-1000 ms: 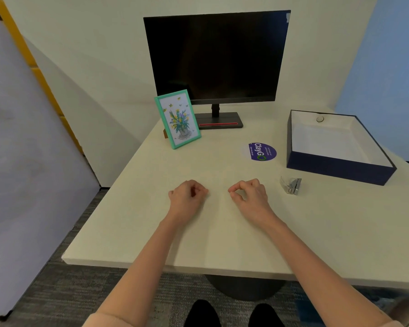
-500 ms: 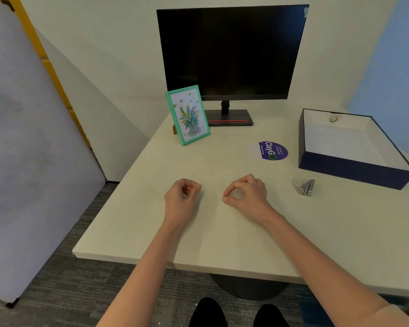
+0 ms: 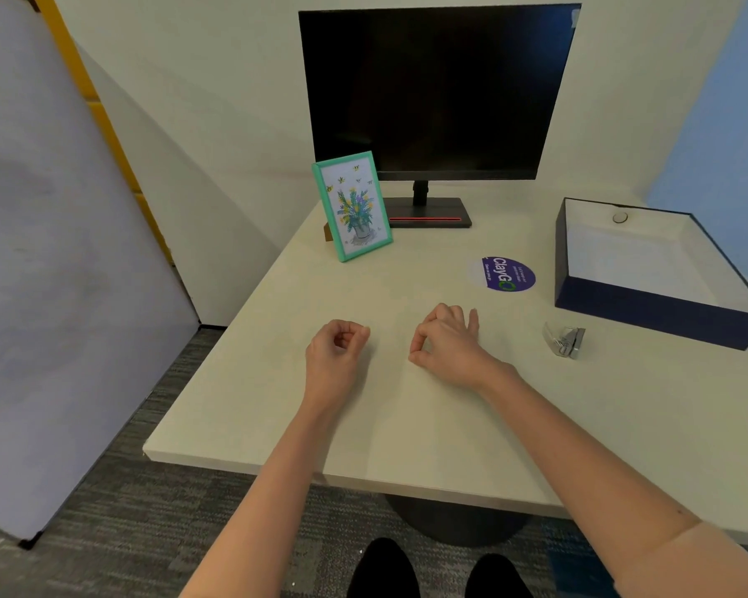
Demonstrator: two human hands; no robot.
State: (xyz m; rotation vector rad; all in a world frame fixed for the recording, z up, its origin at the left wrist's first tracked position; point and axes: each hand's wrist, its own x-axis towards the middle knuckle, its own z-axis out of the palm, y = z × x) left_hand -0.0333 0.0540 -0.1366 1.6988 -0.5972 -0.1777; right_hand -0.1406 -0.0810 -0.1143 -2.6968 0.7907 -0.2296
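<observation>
My left hand [image 3: 335, 351] rests on the pale table [image 3: 407, 433] near its middle, fingers curled into a fist with nothing in it. A short gap to the right, my right hand [image 3: 448, 343] also lies on the table. Its thumb and forefinger tips meet in a ring, the little finger points forward, and it holds nothing. A small shiny metal object [image 3: 564, 340] lies on the table to the right of my right hand, apart from it.
A dark monitor [image 3: 437, 88] stands at the back, with a green-framed flower picture [image 3: 353, 205] leaning beside its base. A purple round sticker [image 3: 504, 274] lies ahead of my right hand. An open navy box [image 3: 657, 310] at the right holds a small round thing [image 3: 620, 217]. A grey panel [image 3: 61, 274] stands left.
My head has turned a little, so the table sits further right in view. My right hand's outer fingers have loosened and stretched forward; my left hand stays in a fist.
</observation>
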